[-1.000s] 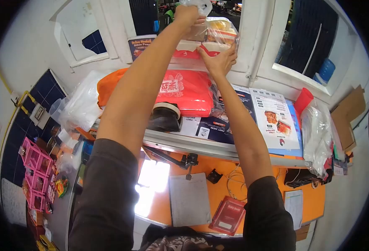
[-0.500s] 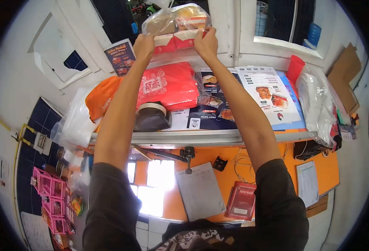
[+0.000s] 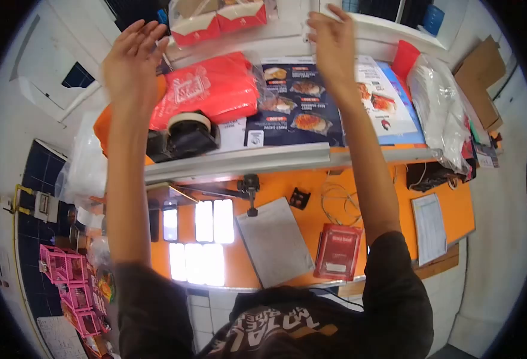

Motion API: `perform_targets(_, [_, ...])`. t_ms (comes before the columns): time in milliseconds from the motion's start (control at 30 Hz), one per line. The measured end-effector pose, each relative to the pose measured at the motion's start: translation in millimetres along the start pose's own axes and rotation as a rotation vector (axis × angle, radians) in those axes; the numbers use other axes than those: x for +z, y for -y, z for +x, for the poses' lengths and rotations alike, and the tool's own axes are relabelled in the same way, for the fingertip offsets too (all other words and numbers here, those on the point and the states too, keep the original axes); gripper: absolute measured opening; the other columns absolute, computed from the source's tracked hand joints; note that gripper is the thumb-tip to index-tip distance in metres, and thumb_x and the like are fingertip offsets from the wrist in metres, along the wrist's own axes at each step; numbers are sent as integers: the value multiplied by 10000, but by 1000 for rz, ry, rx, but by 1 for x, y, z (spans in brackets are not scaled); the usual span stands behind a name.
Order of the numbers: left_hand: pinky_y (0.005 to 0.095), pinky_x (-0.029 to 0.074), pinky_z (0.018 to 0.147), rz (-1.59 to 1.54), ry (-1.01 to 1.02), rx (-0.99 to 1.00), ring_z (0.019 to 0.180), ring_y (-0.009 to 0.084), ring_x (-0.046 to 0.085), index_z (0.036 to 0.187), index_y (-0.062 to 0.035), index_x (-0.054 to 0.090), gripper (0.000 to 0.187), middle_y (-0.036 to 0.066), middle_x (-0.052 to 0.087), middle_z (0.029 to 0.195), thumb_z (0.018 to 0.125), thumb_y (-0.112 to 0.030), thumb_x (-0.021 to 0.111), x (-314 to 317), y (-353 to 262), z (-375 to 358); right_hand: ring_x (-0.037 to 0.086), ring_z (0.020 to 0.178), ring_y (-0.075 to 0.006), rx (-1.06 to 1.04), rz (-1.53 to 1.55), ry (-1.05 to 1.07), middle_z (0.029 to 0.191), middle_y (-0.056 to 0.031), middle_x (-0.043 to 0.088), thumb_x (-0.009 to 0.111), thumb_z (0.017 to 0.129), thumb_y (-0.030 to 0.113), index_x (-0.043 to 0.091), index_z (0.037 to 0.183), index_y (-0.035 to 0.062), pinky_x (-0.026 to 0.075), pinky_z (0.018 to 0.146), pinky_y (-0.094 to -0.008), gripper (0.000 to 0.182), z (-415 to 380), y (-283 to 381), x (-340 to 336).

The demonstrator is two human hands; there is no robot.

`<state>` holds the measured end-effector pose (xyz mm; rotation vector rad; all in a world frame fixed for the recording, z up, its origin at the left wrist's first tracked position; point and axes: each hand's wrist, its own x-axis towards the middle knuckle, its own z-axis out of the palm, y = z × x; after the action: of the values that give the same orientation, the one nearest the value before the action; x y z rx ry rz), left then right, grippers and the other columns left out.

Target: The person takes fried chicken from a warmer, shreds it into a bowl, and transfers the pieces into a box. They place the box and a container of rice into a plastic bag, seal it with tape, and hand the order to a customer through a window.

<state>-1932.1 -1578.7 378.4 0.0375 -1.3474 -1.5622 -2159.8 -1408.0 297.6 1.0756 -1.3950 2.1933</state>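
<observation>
Red-and-white boxes (image 3: 242, 18) in a clear bag sit just beyond the red package (image 3: 212, 93), which bears white lettering. Left of the package, the left hand (image 3: 133, 57) is open, fingers loosely bent; well to its right, the right hand (image 3: 334, 48) is open too. Right of the package, a dark menu sheet (image 3: 299, 99) seems, through blur, to read "PAKET"; nearer the person, a red book (image 3: 338, 251) says "BUKU BANK".

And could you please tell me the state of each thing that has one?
Left hand: open, holding nothing.
Right hand: open, holding nothing.
Red-and-white boxes: side by side, bagged in clear plastic.
Tape dispenser: loaded with a tape roll.
Red book: closed.
Dark menu sheet: lying flat.
Red package: in clear plastic.
</observation>
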Motion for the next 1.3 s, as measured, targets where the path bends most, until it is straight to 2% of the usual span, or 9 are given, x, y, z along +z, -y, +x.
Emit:
perform_targets(200, [380, 473, 879, -305, 1177, -317, 1014, 373, 612, 1067, 87, 613, 821, 355, 520, 1217, 928, -636, 252, 54, -77, -225, 617, 1068, -337, -32, -16, 68, 1177, -281, 572, 424, 995, 155, 376, 1266, -46, 530, 895, -382, 340, -77, 124, -71])
perform_targets(300, [296, 566, 582, -180, 475, -84, 640, 283, 668, 975, 74, 607, 367, 251, 649, 1015, 984, -272, 485, 130, -135, -319, 660, 980, -268, -38, -67, 134, 1156, -232, 603, 475, 968, 97, 379, 1255, -37, 552, 835, -345, 331, -117, 146, -100])
perform_targets(433, [220, 521, 559, -383, -341, -610, 665, 226, 665, 912, 70, 581, 282, 288, 628, 1015, 919, -211, 604, 142, -184, -373, 655, 967, -245, 45, -143, 137, 1129, -224, 614, 492, 959, 83, 374, 1264, -28, 548, 822, -325, 346, -178, 186, -119])
perform_targets(600, [209, 522, 576, -753, -26, -187, 678, 198, 670, 933, 63, 574, 373, 235, 646, 1005, 955, -307, 533, 84, -183, -390, 617, 987, -195, 400, -256, 86, 1086, -175, 618, 516, 947, 62, 375, 1277, -11, 503, 856, -309, 366, -274, 229, -123])
perform_targets(667, [450, 501, 878, -560, 582, -400, 948, 357, 647, 925, 74, 618, 277, 268, 608, 1046, 963, -170, 492, -5, -184, -394, 614, 952, -170, 592, -184, 123, 1069, -126, 629, 542, 946, 102, 435, 1243, 17, 494, 836, -298, 327, -330, 236, -117])
perform_targets(767, [333, 524, 821, -149, 445, -458, 980, 297, 645, 1072, 57, 589, 231, 239, 604, 1130, 854, 79, 519, -45, -162, -453, 620, 904, -174, 986, 117, 233, 1015, -88, 645, 490, 983, 248, 543, 1144, 63, 498, 816, -317, 251, -423, 258, -84])
perform_targets(1000, [460, 286, 1082, 907, 572, -38, 1270, 387, 419, 1336, 81, 396, 477, 266, 440, 1351, 921, -154, 397, -118, -84, -593, 528, 1168, -272, 1684, 1359, 150, 1249, -209, 538, 351, 989, 420, 461, 1274, -16, 382, 1027, -387, 532, -577, 277, -16])
perform_targets(1100, [457, 374, 1012, 1078, 540, -30, 1231, 413, 447, 1265, 31, 476, 394, 255, 457, 1340, 891, -85, 522, -150, -79, -609, 492, 1214, -271, 1793, 1121, 158, 1262, -216, 527, 315, 991, 447, 430, 1316, -15, 313, 1078, -401, 576, -593, 288, -17])
perform_targets(1300, [461, 382, 1004, 1055, 517, -215, 1207, 423, 455, 1280, 27, 475, 462, 260, 473, 1317, 865, -149, 580, -184, -7, -613, 661, 880, -269, 916, -595, 709, 961, -151, 673, 581, 893, 281, 634, 1064, 5, 517, 770, -378, 329, -548, 230, -117])
